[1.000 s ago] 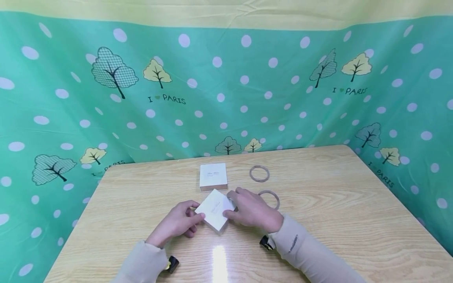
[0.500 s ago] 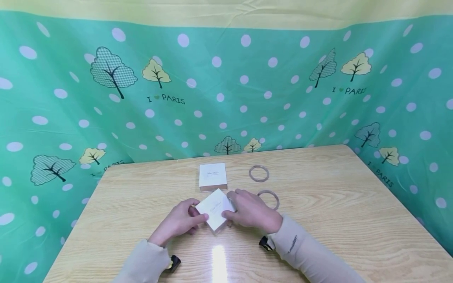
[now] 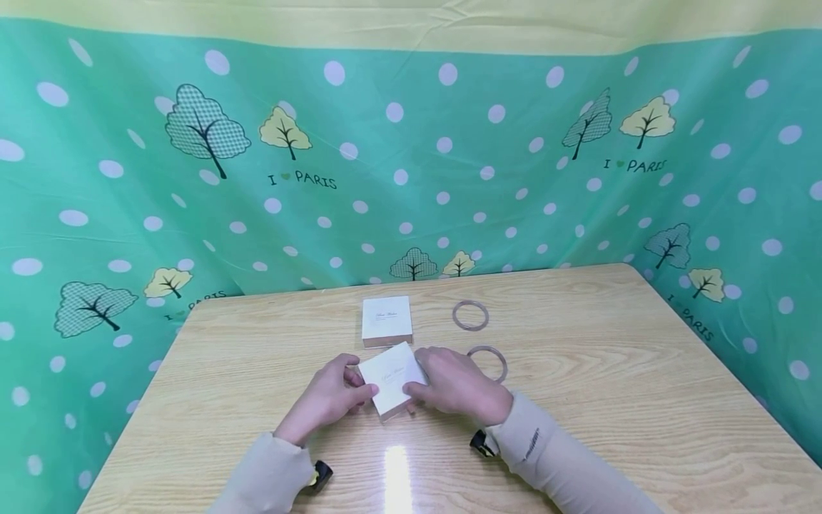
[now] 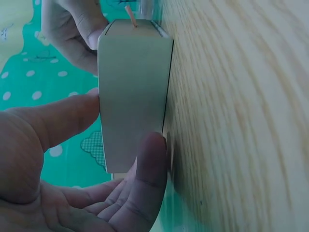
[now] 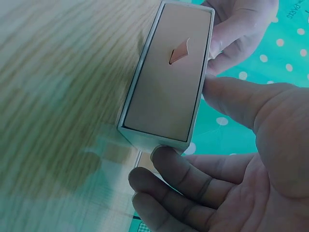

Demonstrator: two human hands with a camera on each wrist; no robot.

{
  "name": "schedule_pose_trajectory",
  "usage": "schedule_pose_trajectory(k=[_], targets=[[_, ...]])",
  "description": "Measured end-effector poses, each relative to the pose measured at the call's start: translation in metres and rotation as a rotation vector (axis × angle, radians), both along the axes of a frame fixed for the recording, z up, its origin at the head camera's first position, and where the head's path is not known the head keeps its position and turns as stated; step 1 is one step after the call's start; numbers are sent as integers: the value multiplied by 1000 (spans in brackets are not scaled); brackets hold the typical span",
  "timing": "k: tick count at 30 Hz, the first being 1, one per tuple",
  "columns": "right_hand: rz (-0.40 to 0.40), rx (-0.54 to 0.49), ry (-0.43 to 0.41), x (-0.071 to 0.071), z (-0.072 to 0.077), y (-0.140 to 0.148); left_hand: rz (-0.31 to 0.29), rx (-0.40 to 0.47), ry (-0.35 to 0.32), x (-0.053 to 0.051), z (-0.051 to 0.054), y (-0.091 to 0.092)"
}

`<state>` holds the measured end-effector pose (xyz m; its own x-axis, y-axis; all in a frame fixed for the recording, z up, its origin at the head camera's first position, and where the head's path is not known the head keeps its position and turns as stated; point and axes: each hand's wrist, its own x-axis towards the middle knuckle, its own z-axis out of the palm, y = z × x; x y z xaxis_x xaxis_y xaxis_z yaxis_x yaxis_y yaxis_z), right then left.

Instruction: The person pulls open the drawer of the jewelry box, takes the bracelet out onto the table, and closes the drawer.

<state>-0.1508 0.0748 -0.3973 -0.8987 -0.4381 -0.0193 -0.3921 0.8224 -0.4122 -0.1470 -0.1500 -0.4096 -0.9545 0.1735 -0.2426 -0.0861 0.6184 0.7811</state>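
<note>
A small white drawer-style box [image 3: 393, 377] with faint print on its lid sits turned at an angle near the middle of the table. From its left side my left hand [image 3: 327, 396] grips it, thumb on the top edge and fingers against the side. My right hand [image 3: 452, 382] holds the opposite side, thumb on top, fingers at the far edge. The right wrist view shows a pinkish drawer front with a ribbon pull tab [image 5: 181, 52], its drawer pushed in. In the left wrist view a plain box side [image 4: 135, 101] stands between thumb and fingers.
A second white box [image 3: 387, 318] with a pinkish front lies just behind the held one. Two thin rings, like bangles, lie to the right: a farther ring [image 3: 471, 328] and a nearer ring [image 3: 505, 365], partly behind my right hand. A green polka-dot curtain [image 3: 359, 178] hangs behind.
The held box has turned a little clockwise as seen from above. My left hand has shifted slightly right with it; my right hand stays nearly in place.
</note>
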Motion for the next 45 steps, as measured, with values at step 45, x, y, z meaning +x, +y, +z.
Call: schedule_pose_trajectory(k=[45], targets=[[-47, -126, -68, 4, -1, -3, -22, 6, 94, 2, -1, 6]])
